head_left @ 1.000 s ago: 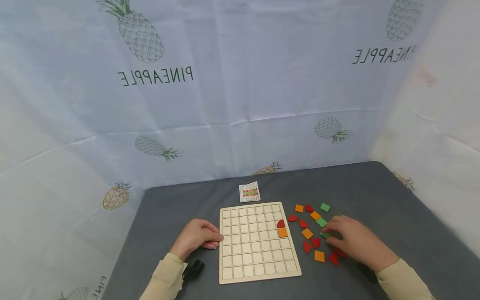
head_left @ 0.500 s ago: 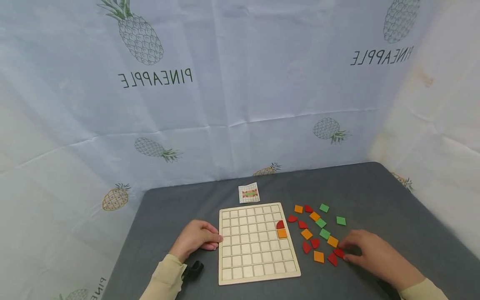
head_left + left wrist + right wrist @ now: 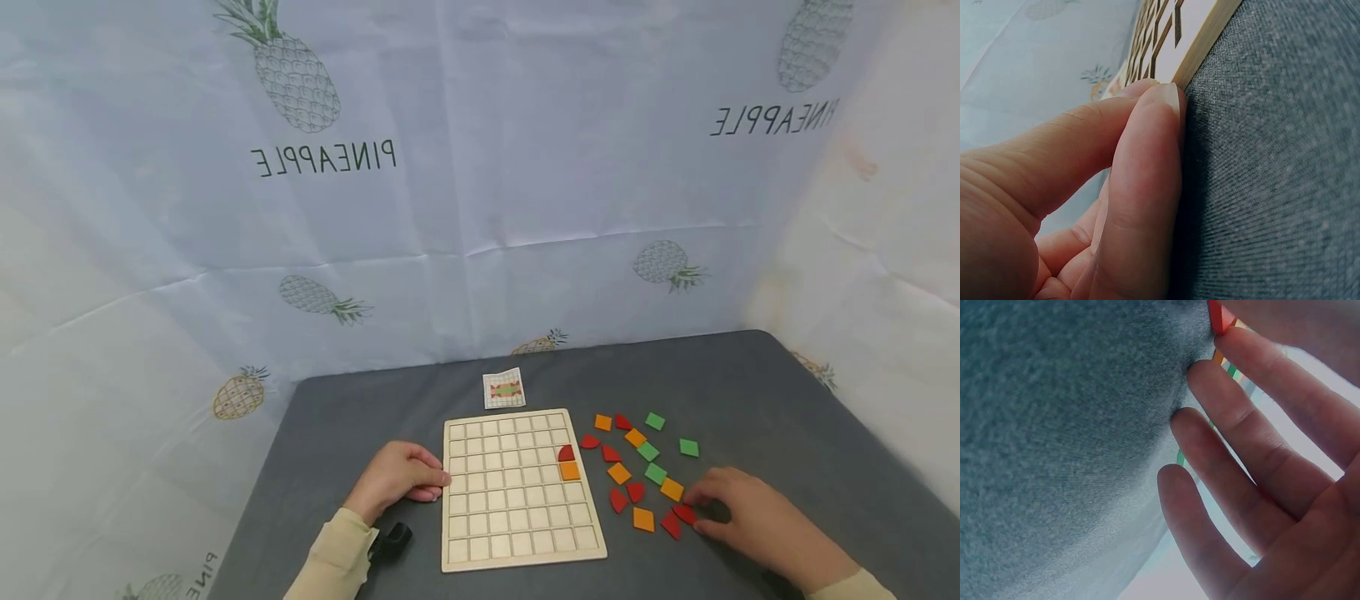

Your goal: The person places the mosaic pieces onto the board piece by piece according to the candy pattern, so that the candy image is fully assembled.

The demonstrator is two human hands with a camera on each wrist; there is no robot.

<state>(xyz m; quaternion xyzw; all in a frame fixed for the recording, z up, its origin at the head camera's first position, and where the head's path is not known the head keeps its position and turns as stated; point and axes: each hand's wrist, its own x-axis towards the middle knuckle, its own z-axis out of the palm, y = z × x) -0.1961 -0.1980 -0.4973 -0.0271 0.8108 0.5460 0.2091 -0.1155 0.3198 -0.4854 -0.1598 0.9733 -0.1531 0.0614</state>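
My left hand point(image 3: 401, 475) is at the left edge of a pale wooden grid board point(image 3: 487, 504). Its thumb and a finger pinch the board's edge, close up in the left wrist view. A red quarter-circle tile point(image 3: 566, 452) and an orange square tile point(image 3: 570, 472) sit in cells on the board's right side. Right of the board, my right hand point(image 3: 738, 504) is low over the table, thumb and index finger pinching another red quarter-circle tile point(image 3: 683, 516). In the right wrist view this red tile point(image 3: 1217, 317) shows by the index fingertip, and the other fingers are spread.
Around the right hand lie loose green tiles point(image 3: 688, 447), orange tiles point(image 3: 643, 520) and red tiles point(image 3: 618, 500), several in all. Behind the board is a small pattern card point(image 3: 504, 389). A pineapple-print cloth point(image 3: 480, 308) hangs beyond the grey table point(image 3: 360, 400).
My right hand has moved right and nearer from a green tile to the red one, uncovering green and orange tiles. The left hand stays at the board's edge.
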